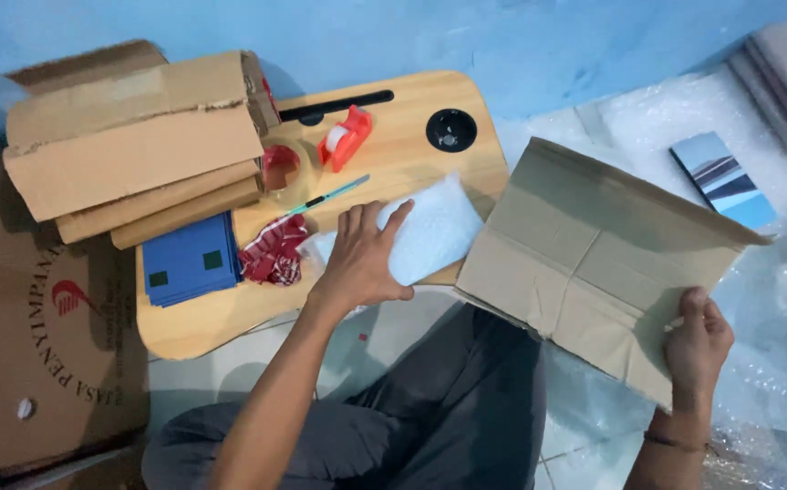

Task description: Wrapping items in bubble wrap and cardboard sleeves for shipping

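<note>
While I sit cross-legged at the lap table (412, 136), both arms reach forward.
Left hand: my left hand (363, 257) lies palm down, fingers spread, pressing the bubble-wrapped parcel (434, 231) flat; it rests on it, not clenched.
Left arm: forearm runs up from the lower left, wrist straight.
Parcel: at the table's near edge, towards its right corner.
Right hand: my right hand (698, 349) grips the flattened cardboard box (593, 254) by its near right corner, thumb on top.
Box: tilted, off the table's right edge, its left side just beside the parcel.
Nearby: red tape dispenser (345, 136) near the far edge; blue sheets (192, 259) by the left edge.
</note>
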